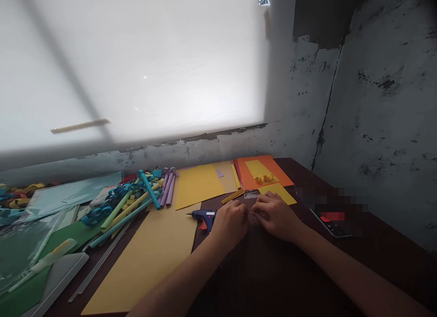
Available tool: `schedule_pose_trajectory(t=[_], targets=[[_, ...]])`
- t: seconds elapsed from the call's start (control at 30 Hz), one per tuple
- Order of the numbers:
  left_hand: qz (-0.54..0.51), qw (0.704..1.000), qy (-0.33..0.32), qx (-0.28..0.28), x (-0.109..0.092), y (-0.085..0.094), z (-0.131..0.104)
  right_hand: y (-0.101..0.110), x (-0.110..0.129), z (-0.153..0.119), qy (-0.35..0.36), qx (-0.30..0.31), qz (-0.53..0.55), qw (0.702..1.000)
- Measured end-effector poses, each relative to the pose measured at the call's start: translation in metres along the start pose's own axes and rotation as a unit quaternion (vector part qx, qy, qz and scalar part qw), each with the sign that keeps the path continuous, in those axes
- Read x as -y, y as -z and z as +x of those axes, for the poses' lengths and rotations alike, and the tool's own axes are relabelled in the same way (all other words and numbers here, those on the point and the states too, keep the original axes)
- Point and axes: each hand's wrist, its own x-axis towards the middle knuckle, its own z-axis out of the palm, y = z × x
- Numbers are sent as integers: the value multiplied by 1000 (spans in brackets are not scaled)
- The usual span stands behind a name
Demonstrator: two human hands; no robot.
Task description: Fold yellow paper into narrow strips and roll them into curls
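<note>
My left hand (231, 219) and my right hand (277, 216) meet over the dark table, with fingers pinched close together. Between their fingertips shows a thin yellowish strip (251, 212), mostly hidden by the fingers. A blue hot glue gun (204, 218) with an orange trigger lies just left of my left hand, its nozzle pointing left. Beyond the hands are a narrow folded yellow strip (233, 196) and a yellow paper piece (283, 194). Curled yellow paper strips (264, 178) rest on an orange sheet (283, 171) behind them.
A large tan sheet (150, 262) and a yellow sheet (198, 185) lie to the left. Purple paper tubes (167, 189), a blue tube (149, 189) and curled blue strips (95, 212) are heaped farther left, near a glue-stained cutter (51, 258). A phone (331, 223) lies at right.
</note>
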Motion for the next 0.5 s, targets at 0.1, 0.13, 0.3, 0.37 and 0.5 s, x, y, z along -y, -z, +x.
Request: schedule_pose_trajectory(t=[0.1, 0.13, 0.3, 0.37, 0.5], targets=[[-2, 1000, -1, 6, 1, -1, 0, -1, 1, 0, 9, 9, -2, 1000], [-4, 1000, -2, 8, 1, -2, 0, -1, 1, -1, 13, 11, -1, 1000], [-1, 1000, -9, 7, 0, -3, -1, 0, 1, 0, -1, 6, 2, 1000], [3, 1000, -6, 7, 1, -1, -1, 0, 0, 0, -10, 1, 2, 1000], [-2, 1000, 3, 18, 2, 2, -1, -1, -2, 1, -25, -3, 6, 1000]])
